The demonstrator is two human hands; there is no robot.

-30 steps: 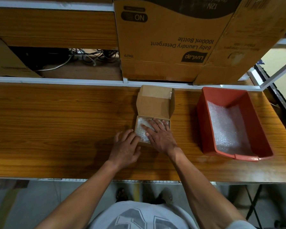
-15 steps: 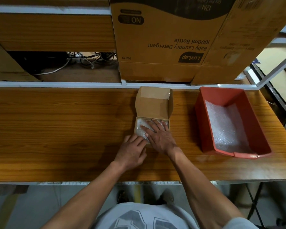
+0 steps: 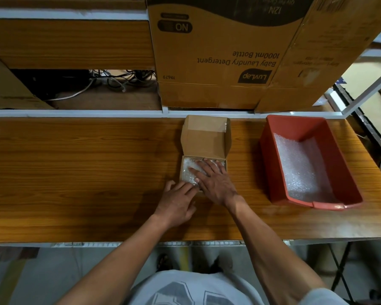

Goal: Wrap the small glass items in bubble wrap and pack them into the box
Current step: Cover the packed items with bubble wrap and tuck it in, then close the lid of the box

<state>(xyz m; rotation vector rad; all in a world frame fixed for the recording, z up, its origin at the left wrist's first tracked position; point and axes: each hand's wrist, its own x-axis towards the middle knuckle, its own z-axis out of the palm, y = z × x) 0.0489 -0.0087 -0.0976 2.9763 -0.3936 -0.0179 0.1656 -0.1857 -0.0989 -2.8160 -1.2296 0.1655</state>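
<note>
We look down on a long workbench (image 3: 75,172) with an orange-brown wood-grain top and a pale metal frame along its far edge. Behind it, a lower shelf holds tangled cables (image 3: 119,81) in a dark recess, and a large brown carton (image 3: 218,51) printed upside down with "Baby Laundry Detergent 1000ml Bottle" stands on that shelf, a second carton leaning beside it on the right. Below the near edge of the bench we see a grey floor and the person's pale printed shirt.

Near the middle of the bench sits the small cardboard box (image 3: 205,139), its hinged lid standing open toward the far side. The tray of the box is filled with bubble wrap (image 3: 188,172), a crumpled, whitish, translucent mass; whatever glass lies inside the wrap we cannot make out. Well to the right of the box, apart from it, a red plastic bin (image 3: 271,161) holds more bubble wrap sheeting (image 3: 299,170) along its floor.

The right hand (image 3: 213,181) lies flat on the wrap in the box, fingers straight and slightly spread, pressing down. The left hand (image 3: 176,201) rests at the near left corner of the box, its fingers loosely extended with their tips touching the wrap at the box's near edge; neither hand grips anything.
</note>
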